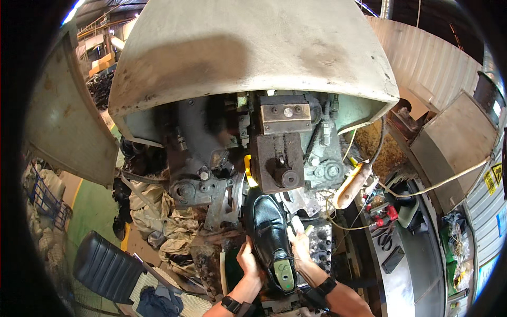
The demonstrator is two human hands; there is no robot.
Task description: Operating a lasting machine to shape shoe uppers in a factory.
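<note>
Machine: large grey metal shoe machine (274,153), beige hood above.
Left hand (248,260): fingers clamped on glossy black leather shoe (269,227), below machine.
Right hand (299,244): fingers clamped on shoe's other side.
Room: workshop, green floor (92,211) left of machine.

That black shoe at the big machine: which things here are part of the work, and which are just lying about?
In use:
black shoe
left hand
right hand
grey machine, toe at its head

Lying about:
heap of rags
red-handled tools
black ribbed seat
</note>
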